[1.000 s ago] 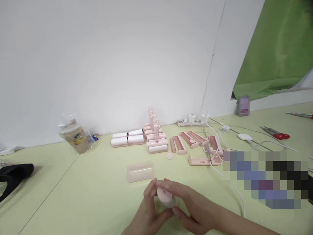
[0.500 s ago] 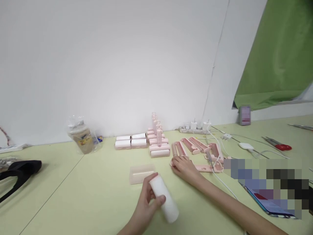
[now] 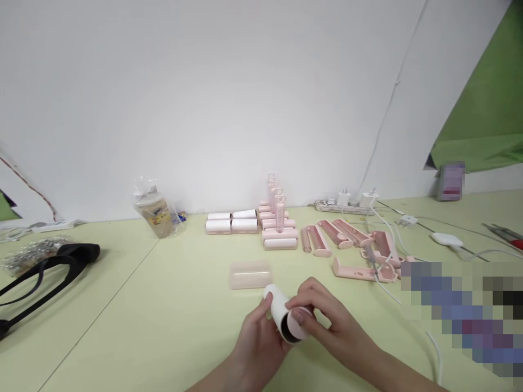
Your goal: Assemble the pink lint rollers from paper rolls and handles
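Observation:
Low in the middle of the head view, my left hand (image 3: 257, 340) is wrapped around a white lint roll (image 3: 277, 300). The roll is tilted, and its dark hollow end faces me. My right hand (image 3: 335, 321) pinches a round pink end cap (image 3: 298, 325) between thumb and fingers at that open end. The cap partly covers the hole; whether it has entered the hole I cannot tell. Just beyond my hands, a translucent pale-pink sleeve (image 3: 250, 275) lies on the table.
White rolls (image 3: 218, 226) lie grouped near the wall, beside several pink rollers (image 3: 280, 234). Pink half-shell holders (image 3: 321, 242) lie to the right, among white cables (image 3: 396, 239) and a power strip (image 3: 333, 206). A bagged cup (image 3: 157, 215) and black straps (image 3: 77, 258) are on the left.
My right hand has left the pink parts and come to the roll with a pink end cap. My left hand has turned the roll so its hollow end shows. The view has shifted left.

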Available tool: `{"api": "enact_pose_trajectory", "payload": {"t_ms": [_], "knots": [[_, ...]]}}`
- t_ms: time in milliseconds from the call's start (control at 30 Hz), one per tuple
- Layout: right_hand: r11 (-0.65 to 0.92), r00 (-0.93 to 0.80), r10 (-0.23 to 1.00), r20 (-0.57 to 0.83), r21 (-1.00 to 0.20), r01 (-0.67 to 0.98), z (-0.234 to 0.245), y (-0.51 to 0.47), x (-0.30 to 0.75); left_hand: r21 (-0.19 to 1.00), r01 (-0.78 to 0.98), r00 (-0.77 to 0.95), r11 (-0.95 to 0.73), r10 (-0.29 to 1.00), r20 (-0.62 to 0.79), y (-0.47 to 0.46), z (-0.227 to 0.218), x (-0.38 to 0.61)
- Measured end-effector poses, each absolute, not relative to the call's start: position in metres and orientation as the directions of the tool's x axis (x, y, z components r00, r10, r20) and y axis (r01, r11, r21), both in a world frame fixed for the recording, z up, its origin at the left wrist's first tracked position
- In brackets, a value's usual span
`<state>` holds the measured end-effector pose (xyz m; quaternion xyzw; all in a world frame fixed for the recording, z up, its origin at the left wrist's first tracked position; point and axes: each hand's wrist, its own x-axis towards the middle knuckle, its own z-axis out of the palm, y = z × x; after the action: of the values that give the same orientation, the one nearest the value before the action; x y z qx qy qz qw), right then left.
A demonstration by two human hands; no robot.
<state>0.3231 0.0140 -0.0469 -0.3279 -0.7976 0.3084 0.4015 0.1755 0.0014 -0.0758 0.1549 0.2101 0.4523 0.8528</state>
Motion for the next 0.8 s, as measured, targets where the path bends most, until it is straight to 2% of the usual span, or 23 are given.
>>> {"api": "enact_pose_trajectory", "payload": {"t_ms": [67, 167, 333, 467, 600, 700, 800], "knots": [[0.690, -0.434, 0.714, 0.550, -0.658, 0.302, -0.053, 0.014, 0.322, 0.435, -0.711, 0.492, 0.553, 0.833, -0.254, 0.003, -0.076, 0.175], [0.728, -0.401, 0.686, 0.607, -0.583, 0.361, -0.061, 0.015, 0.321, 0.397, -0.716, 0.490, 0.574, 0.818, -0.300, 0.003, -0.076, 0.175], [0.801, -0.400, 0.598, 0.695, -0.491, 0.343, -0.062, 0.011, 0.321, 0.292, -0.716, 0.590, 0.634, 0.774, -0.232, 0.000, -0.073, 0.176], [0.830, -0.416, 0.555, 0.720, -0.452, 0.326, -0.060, 0.007, 0.319, 0.228, -0.717, 0.638, 0.659, 0.752, -0.167, 0.000, -0.074, 0.175], [0.847, -0.468, 0.527, 0.710, -0.387, 0.365, -0.059, 0.005, 0.315, 0.236, -0.694, 0.661, 0.680, 0.732, -0.167, 0.001, -0.079, 0.175], [0.828, -0.501, 0.558, 0.661, -0.406, 0.386, -0.057, 0.005, 0.314, 0.228, -0.704, 0.654, 0.672, 0.739, -0.161, 0.002, -0.081, 0.173], [0.760, -0.486, 0.648, 0.586, -0.533, 0.372, -0.057, 0.006, 0.312, 0.219, -0.704, 0.658, 0.675, 0.737, -0.157, 0.001, -0.080, 0.172]]}}
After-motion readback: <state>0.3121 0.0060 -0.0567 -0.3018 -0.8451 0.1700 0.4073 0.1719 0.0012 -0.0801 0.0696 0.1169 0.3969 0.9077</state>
